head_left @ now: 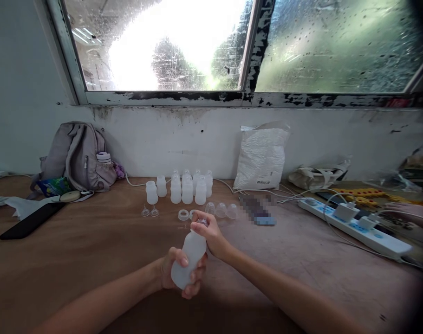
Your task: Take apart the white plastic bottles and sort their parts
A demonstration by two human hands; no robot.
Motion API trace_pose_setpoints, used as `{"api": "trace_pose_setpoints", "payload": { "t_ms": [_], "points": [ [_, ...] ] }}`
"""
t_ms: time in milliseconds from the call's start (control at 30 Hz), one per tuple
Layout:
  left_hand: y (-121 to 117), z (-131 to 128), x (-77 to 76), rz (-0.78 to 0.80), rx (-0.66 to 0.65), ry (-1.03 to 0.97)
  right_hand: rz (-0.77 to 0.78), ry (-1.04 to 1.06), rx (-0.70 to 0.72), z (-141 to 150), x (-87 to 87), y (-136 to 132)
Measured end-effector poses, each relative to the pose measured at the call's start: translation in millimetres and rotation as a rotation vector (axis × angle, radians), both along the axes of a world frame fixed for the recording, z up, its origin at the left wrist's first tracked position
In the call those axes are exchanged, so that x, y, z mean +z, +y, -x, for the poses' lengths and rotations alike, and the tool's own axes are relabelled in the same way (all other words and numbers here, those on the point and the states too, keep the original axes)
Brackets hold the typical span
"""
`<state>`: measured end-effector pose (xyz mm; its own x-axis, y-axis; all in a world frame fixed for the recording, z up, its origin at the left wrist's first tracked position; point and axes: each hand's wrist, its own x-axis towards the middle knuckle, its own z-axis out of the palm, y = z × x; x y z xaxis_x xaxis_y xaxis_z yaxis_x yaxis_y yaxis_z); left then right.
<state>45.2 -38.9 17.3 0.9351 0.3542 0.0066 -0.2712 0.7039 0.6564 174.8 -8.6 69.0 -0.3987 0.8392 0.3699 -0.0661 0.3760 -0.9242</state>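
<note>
Left hand (178, 273) clenched around bottle (190, 257) base; right hand (207, 234) pinching its top; white ring (183, 215) just beyond.

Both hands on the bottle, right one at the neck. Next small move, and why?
Probably twist the top down with the right hand while the left hand steadies the bottle. The right fingers pinch a small clear piece at the neck, and the bottle is tilted off the table.

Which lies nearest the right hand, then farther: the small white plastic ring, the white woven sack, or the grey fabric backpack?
From the right hand:
1. Small white plastic ring, just beyond-left.
2. White woven sack, against the wall, right.
3. Grey fabric backpack, far left.
</note>
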Motion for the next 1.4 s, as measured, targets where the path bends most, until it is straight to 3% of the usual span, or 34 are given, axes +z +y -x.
{"api": "trace_pose_setpoints", "payload": {
  "t_ms": [67, 133, 300, 367, 500, 733, 833, 933, 1067, 1167, 1400],
  "points": [
    [-1.3, -1.4, 6.1, 0.005, -0.046, -0.014, 0.011, 0.023, 0.049, -0.2, 5.1, -0.4],
    [0.4, -2.4, 12.6, -0.092, 0.060, 0.044, 0.017, 0.027, 0.082, -1.9, 8.8, 4.7],
    [15.9, 0.7, 16.8, -0.424, 0.803, 0.535, 0.041, -0.089, 0.015, -13.0, 2.9, 31.9],
    [20.6, 2.7, 13.1, -0.503, 0.945, 0.689, 0.109, -0.153, 0.004, -17.1, -3.9, 38.6],
    [18.1, 3.0, 7.7, -0.511, 0.878, 0.675, 0.209, -0.196, 0.063, -20.0, -11.5, 38.5],
    [7.5, 7.9, 4.6, -0.235, 0.450, 0.261, 0.202, -0.090, 0.249, -27.6, -4.0, 32.6],
    [6.2, 8.7, 3.0, -0.189, 0.372, 0.188, 0.261, -0.060, 0.383, -33.4, 2.1, 30.7],
    [4.9, 4.4, 3.1, -0.246, 0.475, 0.319, 0.299, -0.120, 0.407, -35.2, 7.6, 28.8],
    [4.3, -4.4, 4.2, -0.388, 0.683, 0.570, 0.228, -0.289, 0.150, -30.3, 5.8, 27.9],
    [4.8, -8.3, 5.5, -0.448, 0.792, 0.666, 0.226, -0.384, 0.069, -27.6, -0.4, 30.1],
    [11.0, 0.0, 3.7, -0.405, 0.791, 0.623, 0.168, -0.577, 0.033, -41.1, -8.2, 53.0]
  ]
}}
